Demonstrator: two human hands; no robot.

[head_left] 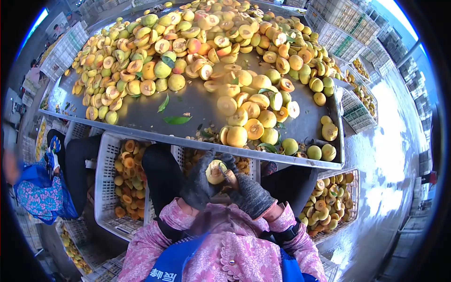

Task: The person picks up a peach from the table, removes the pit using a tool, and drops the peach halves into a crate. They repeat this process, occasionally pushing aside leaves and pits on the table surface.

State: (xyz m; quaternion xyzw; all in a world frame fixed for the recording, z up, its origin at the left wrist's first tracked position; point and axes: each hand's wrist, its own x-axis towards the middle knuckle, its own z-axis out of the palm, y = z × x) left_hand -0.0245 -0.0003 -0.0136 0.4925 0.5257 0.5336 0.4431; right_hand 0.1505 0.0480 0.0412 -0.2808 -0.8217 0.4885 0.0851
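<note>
My left hand (197, 184), in a dark grey glove, is wrapped round a pale yellow-green peach (215, 172) just below the table's front edge. The peach's light side faces up at me. Close on its right is my right hand (250, 193), also gloved, with fingers curled and a bare thumb tip against the fruit. Whatever is inside the right fingers is hidden. In front, a metal table (188, 103) bears a large heap of peaches (197, 42), many cut in half with pit or hollow showing. Green leaves (176, 120) lie among them.
Below the table on the left stands a white crate (105, 188) of orange peach pieces. Another crate (355, 197) on the right holds yellow-green halves. A person in a blue apron (40, 190) sits at far left. Stacked crates (340, 40) stand behind, beside a wet floor (383, 155).
</note>
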